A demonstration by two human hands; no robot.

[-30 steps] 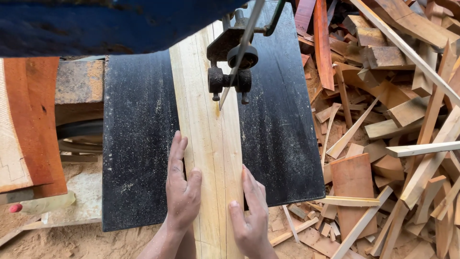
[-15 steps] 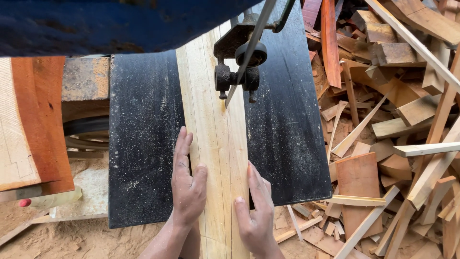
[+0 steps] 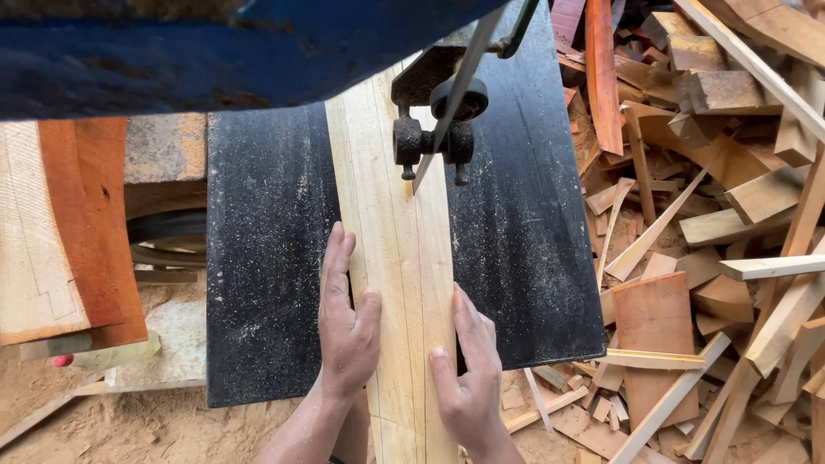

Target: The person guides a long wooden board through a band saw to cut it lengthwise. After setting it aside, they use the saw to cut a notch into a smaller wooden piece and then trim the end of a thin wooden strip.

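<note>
Grip: no pinch is made; both hands are laid flat with fingers spread on the pale plank (image 3: pixel 391 258), the left hand (image 3: pixel 345 331) along its left edge, the right hand (image 3: pixel 468 378) along its right edge.
Left hand pose: the palm is pressed down, the fingers are pointed ahead toward the blade, the thumb is laid across the plank face, and the wrist is held low.
Right hand pose: it is set slightly nearer the body than the left, with the fingers stretched forward and the thumb angled inward.
Plank position: it is lain lengthwise under both palms on the black saw table (image 3: pixel 266 258), its far end run past the blade, its near end overhung toward the body.
Blade: the band saw blade (image 3: pixel 447 120) with its guide rollers (image 3: pixel 430 142) is seen ahead of the grip, met with the plank a little right of its middle.
Progress: a thin pencilled line is seen down the plank between the hands; the stretch from the blade back to the grip appears uncut, so much of the rip is judged left to do. How much is parted beyond the blade cannot be told.
Right of the grip: a heap of wood offcuts (image 3: pixel 705 215) is piled beside the table.
Left of the grip: a reddish board (image 3: pixel 86 223) is lain apart.
</note>
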